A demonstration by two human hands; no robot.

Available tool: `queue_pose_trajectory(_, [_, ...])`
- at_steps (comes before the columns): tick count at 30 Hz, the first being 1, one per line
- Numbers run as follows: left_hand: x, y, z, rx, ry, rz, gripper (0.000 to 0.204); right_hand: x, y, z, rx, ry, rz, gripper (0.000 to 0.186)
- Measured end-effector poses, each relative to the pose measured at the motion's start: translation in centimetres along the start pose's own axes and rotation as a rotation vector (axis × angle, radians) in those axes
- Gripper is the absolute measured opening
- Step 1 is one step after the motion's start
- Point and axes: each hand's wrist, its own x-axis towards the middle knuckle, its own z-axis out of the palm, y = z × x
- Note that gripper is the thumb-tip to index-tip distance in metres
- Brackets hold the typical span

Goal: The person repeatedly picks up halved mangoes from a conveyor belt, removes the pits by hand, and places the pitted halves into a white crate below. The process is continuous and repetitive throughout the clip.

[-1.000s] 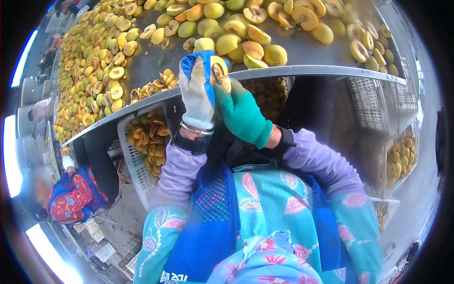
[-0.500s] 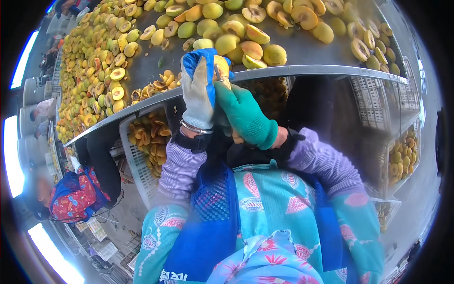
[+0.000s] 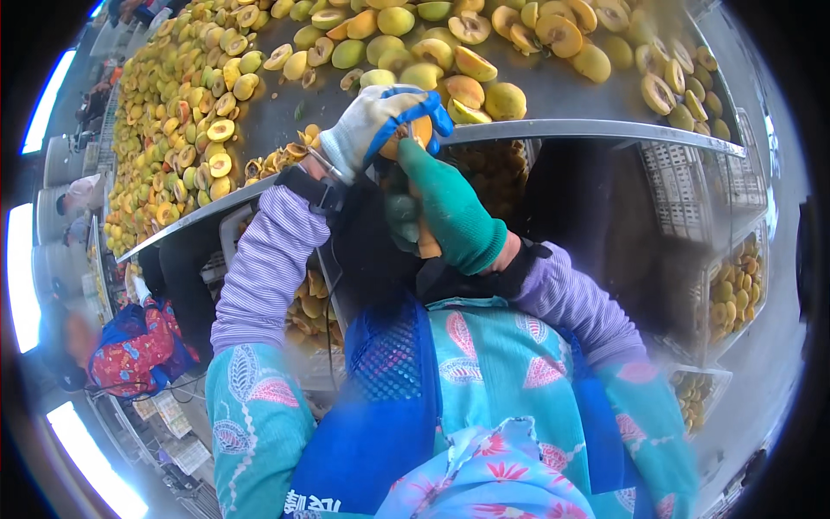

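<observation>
My left hand (image 3: pixel 376 125), in a white glove with blue coating, is closed around a yellow-orange fruit half (image 3: pixel 418 131) just over the table's metal rim. My right hand (image 3: pixel 454 216), in a green glove, grips a tool with a pale wooden handle (image 3: pixel 429 242), its thumb at the fruit's underside. The tool's working end is hidden by fingers and fruit. Beyond both hands, halved yellow and green fruit (image 3: pixel 471 62) lie across the grey metal table (image 3: pixel 596 131).
At left, a co-worker (image 3: pixel 143 346) in red patterned clothing works along the same table, beside a long heap of fruit. Under the table stand a crate of fruit pieces (image 3: pixel 311 307), a white plastic crate (image 3: pixel 674 190) and another crate of fruit (image 3: pixel 733 285) at right.
My left hand has tipped over from upright to lying rightward across the fruit, its forearm swinging out to the left. My right hand stays beneath the fruit, with more of the wooden handle showing.
</observation>
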Motion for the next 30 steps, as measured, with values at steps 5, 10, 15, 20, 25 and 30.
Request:
queue_pose_trajectory(5, [-1.0,-2.0,1.4,0.303,0.157,-0.024,0.025,0.0,0.5,0.1,-0.186,0.104,-0.137,0.034])
queue_pose_trajectory(10, [1.2,2.5,2.5,-0.427,0.340,-0.551,0.032,-0.1,-0.6,-0.5,-0.005,-0.025,-0.004,0.035])
queue_pose_trajectory(15, [0.3,2.6,2.6,-0.738,0.274,-0.580,0.040,-0.2,-0.5,-1.4,0.402,-0.336,0.194,0.037])
queue_pose_trajectory(20, [-1.6,5.1,3.6,-1.202,0.782,-0.688,0.041,-0.1,-0.4,-0.9,0.391,-0.480,0.336,0.037])
queue_pose_trajectory(25, [-9.0,9.2,1.6,-1.288,0.993,-0.842,0.038,-1.0,1.6,1.0,0.464,-0.706,0.601,0.041])
queue_pose_trajectory(30, [-24.7,9.2,-4.0,0.276,0.222,-1.585,0.031,-0.8,1.9,-4.2,0.175,-0.268,0.569,0.036])
